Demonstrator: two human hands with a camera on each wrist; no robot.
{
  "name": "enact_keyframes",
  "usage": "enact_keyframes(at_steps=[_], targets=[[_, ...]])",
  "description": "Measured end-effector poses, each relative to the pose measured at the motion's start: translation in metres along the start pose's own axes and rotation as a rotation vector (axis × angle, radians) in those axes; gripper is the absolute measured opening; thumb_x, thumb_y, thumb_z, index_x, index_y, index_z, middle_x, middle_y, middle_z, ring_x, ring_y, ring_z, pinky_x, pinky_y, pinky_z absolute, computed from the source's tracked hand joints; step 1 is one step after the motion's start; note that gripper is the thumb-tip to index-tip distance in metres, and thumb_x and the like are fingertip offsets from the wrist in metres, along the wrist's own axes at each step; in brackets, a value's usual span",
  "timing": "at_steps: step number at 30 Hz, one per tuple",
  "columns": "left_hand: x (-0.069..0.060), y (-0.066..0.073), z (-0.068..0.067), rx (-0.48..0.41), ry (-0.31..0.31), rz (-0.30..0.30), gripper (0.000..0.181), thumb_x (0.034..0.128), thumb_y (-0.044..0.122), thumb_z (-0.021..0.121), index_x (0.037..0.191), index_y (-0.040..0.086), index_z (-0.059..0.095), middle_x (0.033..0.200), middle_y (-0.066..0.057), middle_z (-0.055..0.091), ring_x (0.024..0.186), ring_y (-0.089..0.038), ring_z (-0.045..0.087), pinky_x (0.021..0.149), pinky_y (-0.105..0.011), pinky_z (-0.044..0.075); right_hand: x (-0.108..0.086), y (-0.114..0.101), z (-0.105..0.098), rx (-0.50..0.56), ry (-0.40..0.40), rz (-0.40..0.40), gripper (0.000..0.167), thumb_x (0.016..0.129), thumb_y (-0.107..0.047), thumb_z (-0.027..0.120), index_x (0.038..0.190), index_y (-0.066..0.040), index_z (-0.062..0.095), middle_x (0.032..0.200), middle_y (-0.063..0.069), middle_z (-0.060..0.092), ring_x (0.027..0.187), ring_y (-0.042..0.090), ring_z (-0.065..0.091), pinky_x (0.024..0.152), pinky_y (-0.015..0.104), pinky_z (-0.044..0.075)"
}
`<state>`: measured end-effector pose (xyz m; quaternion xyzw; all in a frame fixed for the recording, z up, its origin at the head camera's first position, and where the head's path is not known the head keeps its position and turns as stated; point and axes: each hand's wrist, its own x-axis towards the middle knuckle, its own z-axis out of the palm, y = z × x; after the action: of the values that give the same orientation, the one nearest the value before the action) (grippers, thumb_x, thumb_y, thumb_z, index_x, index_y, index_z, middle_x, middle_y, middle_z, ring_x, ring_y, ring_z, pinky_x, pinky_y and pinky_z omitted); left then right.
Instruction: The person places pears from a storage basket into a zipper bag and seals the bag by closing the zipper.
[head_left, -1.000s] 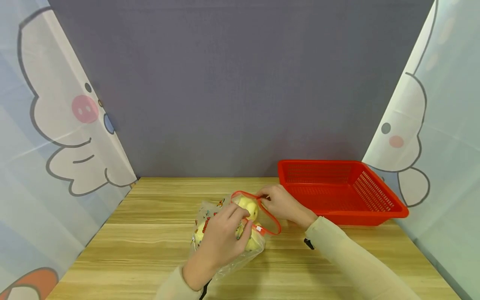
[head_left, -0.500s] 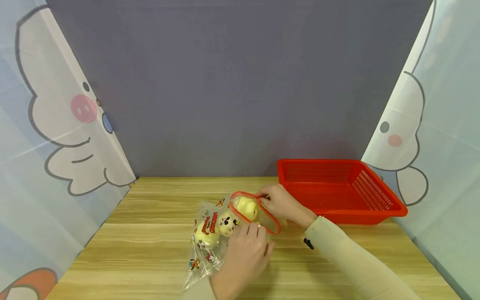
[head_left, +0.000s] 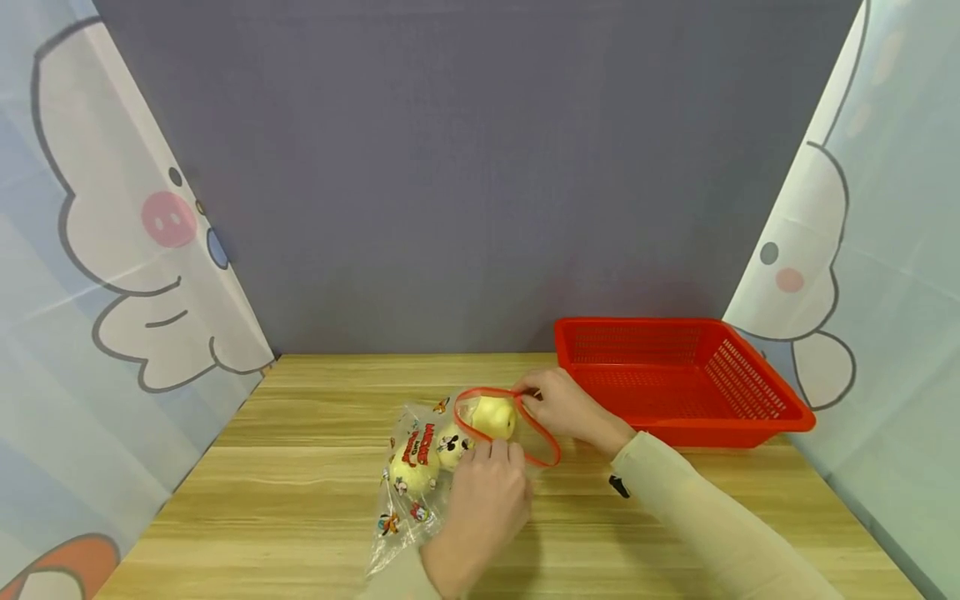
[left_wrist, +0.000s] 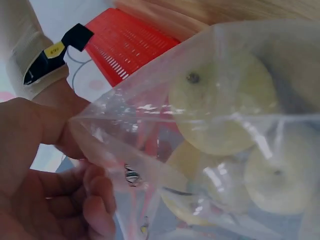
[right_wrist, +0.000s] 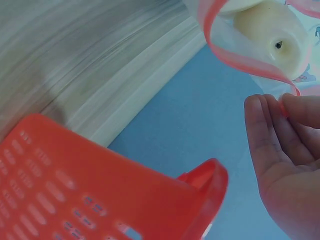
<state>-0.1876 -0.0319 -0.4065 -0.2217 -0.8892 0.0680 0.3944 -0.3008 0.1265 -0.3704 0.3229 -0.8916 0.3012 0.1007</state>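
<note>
A clear plastic zip bag [head_left: 401, 521] with cartoon prints and red lettering lies on the wooden table, its red-edged mouth [head_left: 536, 429] spread wide. Several pale yellow round fruits, apple-like, are inside; one fruit [head_left: 492, 417] shows at the opening. My left hand [head_left: 487, 492] pinches the near side of the bag by the mouth. In the left wrist view, thumb and forefinger of this hand [left_wrist: 45, 150] grip a peak of the clear plastic. With my right hand [head_left: 558, 404] I pinch the far right part of the red rim, also plain in the right wrist view [right_wrist: 282, 105].
A red perforated plastic basket [head_left: 675, 429] stands at the back right of the table [head_left: 300, 500], just beyond my right wrist. A grey backdrop [head_left: 480, 183] rises behind the table, with cartoon-printed curtains [head_left: 900, 250] on both sides.
My left hand has moved from over the bag to the right and down, onto its near edge, uncovering the printed lettering and fruits. My right hand has kept its hold on the rim.
</note>
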Motion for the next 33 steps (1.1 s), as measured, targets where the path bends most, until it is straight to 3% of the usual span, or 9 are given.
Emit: enact_keyframes(at_steps=[3, 6, 9, 15, 20, 24, 29, 33], targets=[[0.001, -0.006, -0.001, -0.046, 0.063, 0.022, 0.032, 0.0686, 0.031, 0.085, 0.071, 0.013, 0.060, 0.064, 0.003, 0.056, 0.054, -0.011, 0.051, 0.048, -0.020, 0.043, -0.002, 0.002, 0.000, 0.016, -0.002, 0.016, 0.019, 0.091, 0.004, 0.065, 0.103, -0.004, 0.078, 0.097, 0.005, 0.075, 0.084, 0.022, 0.069, 0.070, 0.027, 0.056], [0.003, -0.012, -0.002, -0.101, 0.161, 0.032, 0.027, 0.0646, 0.020, 0.079, 0.065, 0.014, 0.053, 0.059, 0.005, 0.049, 0.049, -0.008, 0.042, 0.044, -0.018, 0.034, -0.005, 0.005, -0.001, 0.020, -0.004, 0.036, 0.018, 0.092, 0.004, 0.065, 0.103, -0.004, 0.078, 0.096, 0.005, 0.075, 0.085, 0.020, 0.069, 0.071, 0.029, 0.057], [0.006, -0.020, -0.004, -0.145, 0.221, 0.026, 0.025, 0.0617, 0.014, 0.072, 0.063, 0.015, 0.047, 0.057, 0.005, 0.042, 0.048, -0.007, 0.032, 0.042, -0.017, 0.027, -0.006, 0.008, -0.002, 0.022, -0.005, 0.069, 0.017, 0.093, 0.002, 0.066, 0.103, -0.005, 0.078, 0.097, 0.004, 0.075, 0.088, 0.017, 0.069, 0.074, 0.031, 0.058], [0.009, -0.032, -0.011, -0.213, 0.263, 0.010, 0.018, 0.0634, 0.010, 0.066, 0.067, 0.013, 0.049, 0.060, 0.004, 0.041, 0.046, -0.007, 0.032, 0.039, -0.016, 0.023, -0.007, 0.010, -0.009, 0.067, -0.009, 0.119, 0.013, 0.096, -0.004, 0.068, 0.104, -0.007, 0.078, 0.097, 0.003, 0.075, 0.092, 0.021, 0.071, 0.080, 0.038, 0.060], [0.014, -0.044, -0.018, -0.280, 0.325, -0.024, 0.009, 0.0681, 0.008, 0.057, 0.069, 0.011, 0.049, 0.062, 0.003, 0.040, 0.046, -0.010, 0.035, 0.038, -0.016, 0.021, -0.008, 0.012, -0.013, 0.070, 0.009, 0.103, 0.013, 0.096, -0.003, 0.067, 0.105, -0.005, 0.077, 0.099, 0.004, 0.075, 0.091, 0.020, 0.071, 0.080, 0.039, 0.060], [0.016, -0.056, -0.024, -0.331, 0.374, -0.049, 0.006, 0.0720, 0.007, 0.052, 0.070, 0.010, 0.047, 0.063, 0.002, 0.039, 0.047, -0.007, 0.027, 0.040, -0.015, 0.018, -0.010, 0.010, -0.017, 0.065, 0.029, 0.081, 0.013, 0.096, -0.003, 0.067, 0.105, -0.004, 0.077, 0.100, 0.004, 0.075, 0.091, 0.020, 0.070, 0.080, 0.040, 0.059], [0.021, -0.070, -0.033, -0.418, 0.415, -0.087, 0.012, 0.0729, 0.000, 0.057, 0.072, 0.009, 0.050, 0.064, 0.001, 0.042, 0.052, -0.001, 0.020, 0.041, -0.012, 0.016, -0.013, 0.005, -0.024, 0.100, 0.045, 0.104, 0.013, 0.098, -0.006, 0.066, 0.106, -0.007, 0.077, 0.102, 0.004, 0.074, 0.093, 0.021, 0.069, 0.082, 0.042, 0.058], [0.025, -0.078, -0.036, -0.483, 0.428, -0.115, 0.017, 0.0722, -0.006, 0.062, 0.074, 0.007, 0.052, 0.065, 0.000, 0.044, 0.052, -0.002, 0.027, 0.041, -0.013, 0.023, -0.014, 0.004, -0.027, 0.139, 0.060, 0.121, 0.012, 0.099, -0.007, 0.066, 0.105, -0.008, 0.076, 0.102, 0.006, 0.073, 0.093, 0.020, 0.067, 0.082, 0.043, 0.057]])
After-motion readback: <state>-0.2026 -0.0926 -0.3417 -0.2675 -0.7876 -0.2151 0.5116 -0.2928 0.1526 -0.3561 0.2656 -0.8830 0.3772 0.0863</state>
